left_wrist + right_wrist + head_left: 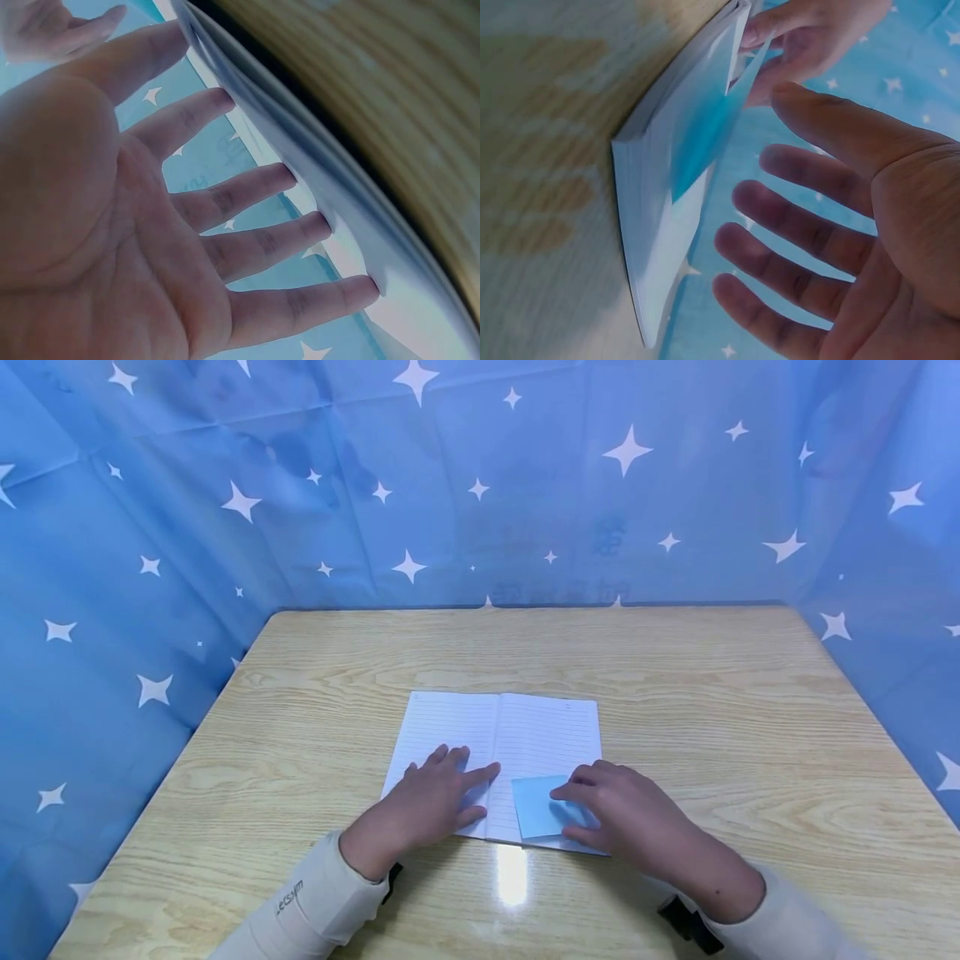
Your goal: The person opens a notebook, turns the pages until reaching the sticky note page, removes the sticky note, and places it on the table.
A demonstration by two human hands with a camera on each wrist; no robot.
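A lined notebook (551, 735) lies spread on the table, its two pages facing up. On the lower part of its right page is a blue square of paper (534, 806), like a sticky note. In the right wrist view one edge of this blue paper (701, 131) stands up off the page. My left hand (431, 797) rests its spread, straight fingertips on the left page, the index finger reaching to the fold. Over the right page hovers my right hand (630, 814); the right wrist view shows its fingers loosely bent, apart from the paper and holding nothing.
The wooden table (697, 677) extends around the notebook on all sides. A blue curtain (450, 527) with white stars hangs behind the table and along both sides. A bright light reflection falls on the tabletop just in front of the notebook.
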